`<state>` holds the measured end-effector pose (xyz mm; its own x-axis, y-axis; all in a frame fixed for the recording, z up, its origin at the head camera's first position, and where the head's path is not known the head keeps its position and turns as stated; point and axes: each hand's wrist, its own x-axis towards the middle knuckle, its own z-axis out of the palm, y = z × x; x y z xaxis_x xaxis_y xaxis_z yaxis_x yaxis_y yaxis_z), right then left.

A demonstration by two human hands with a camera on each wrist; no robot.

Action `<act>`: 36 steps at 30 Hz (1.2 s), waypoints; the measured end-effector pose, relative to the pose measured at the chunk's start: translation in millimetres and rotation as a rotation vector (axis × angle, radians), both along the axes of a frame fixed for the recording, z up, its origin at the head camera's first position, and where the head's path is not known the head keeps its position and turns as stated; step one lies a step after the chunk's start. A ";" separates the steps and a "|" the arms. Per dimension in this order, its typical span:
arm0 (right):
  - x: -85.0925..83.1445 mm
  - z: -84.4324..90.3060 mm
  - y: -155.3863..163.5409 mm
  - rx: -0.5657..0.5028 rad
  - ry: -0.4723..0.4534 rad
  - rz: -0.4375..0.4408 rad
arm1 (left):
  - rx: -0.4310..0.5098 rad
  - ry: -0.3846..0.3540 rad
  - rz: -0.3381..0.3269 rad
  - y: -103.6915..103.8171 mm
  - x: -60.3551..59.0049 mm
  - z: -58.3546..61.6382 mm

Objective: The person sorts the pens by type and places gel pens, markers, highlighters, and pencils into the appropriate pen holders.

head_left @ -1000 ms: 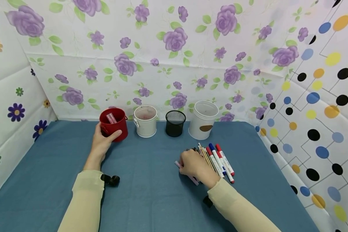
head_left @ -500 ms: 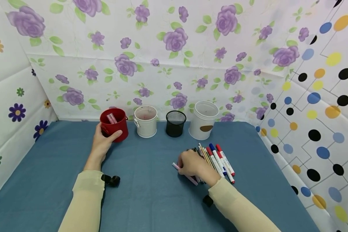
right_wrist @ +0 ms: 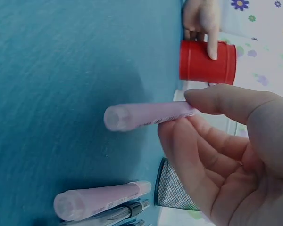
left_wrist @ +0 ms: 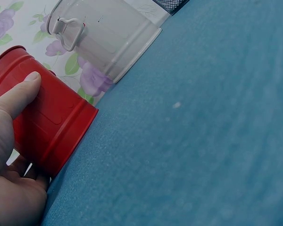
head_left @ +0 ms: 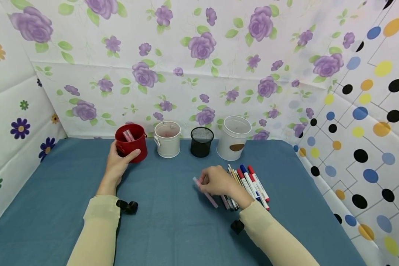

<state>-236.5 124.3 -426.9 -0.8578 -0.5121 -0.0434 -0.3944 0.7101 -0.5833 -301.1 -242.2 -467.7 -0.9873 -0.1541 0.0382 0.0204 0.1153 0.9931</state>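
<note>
My left hand [head_left: 117, 162] grips the red cup [head_left: 131, 142] at the back left of the blue table; its thumb lies across the cup's side [left_wrist: 42, 125]. A pink pen stands inside that cup. My right hand [head_left: 216, 181] pinches a pink pen [head_left: 205, 192] between thumb and fingers and holds it just above the cloth [right_wrist: 146, 115]. Beside that hand lies a row of pens and markers [head_left: 249, 184], with another pink pen [right_wrist: 101, 202] at its near edge.
A white bucket [head_left: 167, 139], a black mesh cup [head_left: 201, 141] and a taller white pot [head_left: 233, 137] stand in a line right of the red cup, along the flowered back wall. Patterned walls close in the left and right sides.
My right hand has lifted the pink pen off the cloth and moved it a little left and up, away from the row. The left hand and red cup have not moved.
</note>
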 end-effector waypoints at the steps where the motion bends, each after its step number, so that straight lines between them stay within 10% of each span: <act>1: -1.4 0.0 0.2 -0.022 -0.007 -0.003 | -0.001 -0.001 -0.001 0.1 0.0 0.1; 23: -25.1 29.0 -33.9 -0.366 0.117 -0.090 | -0.004 -0.002 -0.006 1.9 5.6 8.0; 36: -36.7 43.5 -63.9 -0.412 0.143 -0.100 | -0.045 0.020 0.024 -8.0 -14.0 -24.5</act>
<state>-273.2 60.4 -383.4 -0.8865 -0.3760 0.2695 -0.4328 0.4683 -0.7703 -315.1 -250.2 -492.2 -0.9824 -0.1749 0.0658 0.0374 0.1607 0.9863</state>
